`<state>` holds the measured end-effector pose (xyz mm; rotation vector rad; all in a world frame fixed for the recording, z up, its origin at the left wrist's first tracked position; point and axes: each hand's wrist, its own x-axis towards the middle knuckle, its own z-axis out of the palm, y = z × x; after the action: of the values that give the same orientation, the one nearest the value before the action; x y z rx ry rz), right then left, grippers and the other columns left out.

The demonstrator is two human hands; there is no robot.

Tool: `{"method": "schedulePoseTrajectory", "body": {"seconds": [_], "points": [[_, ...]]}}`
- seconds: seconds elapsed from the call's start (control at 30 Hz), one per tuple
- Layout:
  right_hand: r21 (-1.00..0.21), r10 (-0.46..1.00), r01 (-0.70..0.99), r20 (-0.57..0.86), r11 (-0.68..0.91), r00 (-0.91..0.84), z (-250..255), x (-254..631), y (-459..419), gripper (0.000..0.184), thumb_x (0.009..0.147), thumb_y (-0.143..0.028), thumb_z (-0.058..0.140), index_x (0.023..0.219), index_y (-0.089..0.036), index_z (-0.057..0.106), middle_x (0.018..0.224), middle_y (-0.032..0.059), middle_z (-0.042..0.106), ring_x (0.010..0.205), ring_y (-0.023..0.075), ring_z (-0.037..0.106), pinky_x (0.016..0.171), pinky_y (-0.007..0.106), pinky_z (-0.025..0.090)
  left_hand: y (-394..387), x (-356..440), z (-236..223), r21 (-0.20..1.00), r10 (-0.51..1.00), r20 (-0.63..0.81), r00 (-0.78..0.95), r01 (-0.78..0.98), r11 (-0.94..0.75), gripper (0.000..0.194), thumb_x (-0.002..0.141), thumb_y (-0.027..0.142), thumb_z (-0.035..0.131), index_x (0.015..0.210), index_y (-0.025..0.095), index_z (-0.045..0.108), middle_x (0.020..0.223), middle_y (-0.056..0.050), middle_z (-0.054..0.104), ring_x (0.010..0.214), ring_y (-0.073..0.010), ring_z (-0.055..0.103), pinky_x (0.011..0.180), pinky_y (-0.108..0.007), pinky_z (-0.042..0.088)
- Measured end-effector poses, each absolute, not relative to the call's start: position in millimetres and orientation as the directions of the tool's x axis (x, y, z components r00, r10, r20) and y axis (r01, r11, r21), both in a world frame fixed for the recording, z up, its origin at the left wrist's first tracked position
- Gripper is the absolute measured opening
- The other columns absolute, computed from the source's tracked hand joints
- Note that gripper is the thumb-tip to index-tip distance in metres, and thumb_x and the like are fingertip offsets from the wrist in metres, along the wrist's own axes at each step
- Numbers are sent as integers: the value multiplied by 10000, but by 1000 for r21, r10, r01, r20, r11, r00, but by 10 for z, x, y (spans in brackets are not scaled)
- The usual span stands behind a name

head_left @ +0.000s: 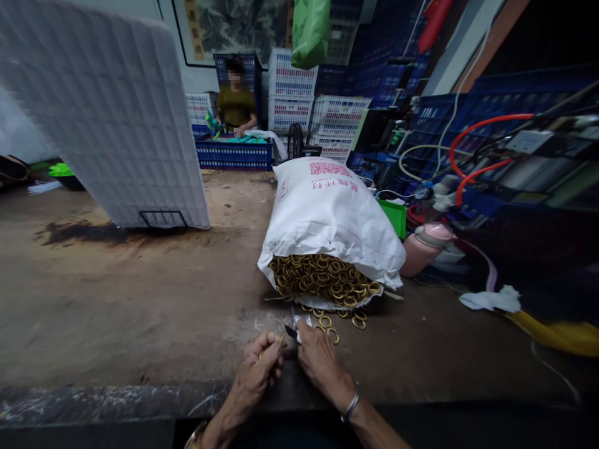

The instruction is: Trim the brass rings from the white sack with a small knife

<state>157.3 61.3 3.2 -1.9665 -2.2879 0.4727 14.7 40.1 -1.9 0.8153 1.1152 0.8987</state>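
Left hand [262, 362] pinches a brass-coloured ring [282, 337]; right hand [321, 358] grips a dark-bladed knife [291, 332]. Knife skidding off curved metal could nick the left hand

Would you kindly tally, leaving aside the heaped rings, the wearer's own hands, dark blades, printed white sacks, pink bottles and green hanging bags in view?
Left hand and right hand: 2
Dark blade: 1
Printed white sack: 1
Pink bottle: 1
Green hanging bag: 1
Total: 6
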Motion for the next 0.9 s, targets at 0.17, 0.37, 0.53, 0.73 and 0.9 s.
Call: {"method": "schedulePoseTrajectory", "body": {"seconds": [0.17, 0.37, 0.53, 0.73, 0.9], "points": [[-326, 999, 944, -29, -51, 44, -45, 1970, 682, 256, 751, -63, 410, 945, -175, 533, 784, 56, 657, 714, 169, 591, 580, 242, 288, 382, 130, 15, 814, 894, -362, 263, -377, 441, 296, 723, 441, 587, 724, 159, 499, 603, 42, 519, 409, -30, 407, 339, -130, 243], [-372, 990, 920, 12, -128, 142, -124, 2332, 544, 165, 842, -287, 417, 938, -193, 513, 836, 50, 652, 730, 190, 603, 573, 250, 318, 444, 136, 38, 731, 871, -402, 282, -474, 491, 295, 718, 414, 609, 750, 137, 511, 741, -13, 577, 450, -36, 416, 356, -146, 272], [-337, 997, 940, 46, -49, 68, -156, 2258, 469, 126, 825, -243, 413, 916, -219, 498, 873, 36, 640, 720, 176, 598, 567, 248, 320, 453, 116, -6, 608, 839, -404, 364, -578, 544, 256, 718, 318, 629, 903, 173, 526, 722, 9, 574, 474, -51, 449, 381, -152, 285], [-442, 994, 894, 45, -66, 95, -245, 2207, 505, 114, 781, -202, 391, 856, -224, 475, 779, 30, 641, 658, 184, 598, 542, 246, 329, 429, 112, -82, 452, 801, -474, 365, -680, 577, 241, 636, 297, 708, 721, 134, 553, 701, -16, 586, 535, -70, 514, 403, -150, 309], [-782, 1000, 623, 12, 0, 15, -340, 2036, 709, 213, 768, -412, 394, 749, -235, 511, 698, 27, 622, 660, 182, 575, 607, 248, 403, 521, 176, -190, 550, 819, -488, 301, -623, 556, 346, 538, 377, 753, 623, 149, 507, 582, -11, 567, 459, -89, 511, 350, -159, 244]]}}
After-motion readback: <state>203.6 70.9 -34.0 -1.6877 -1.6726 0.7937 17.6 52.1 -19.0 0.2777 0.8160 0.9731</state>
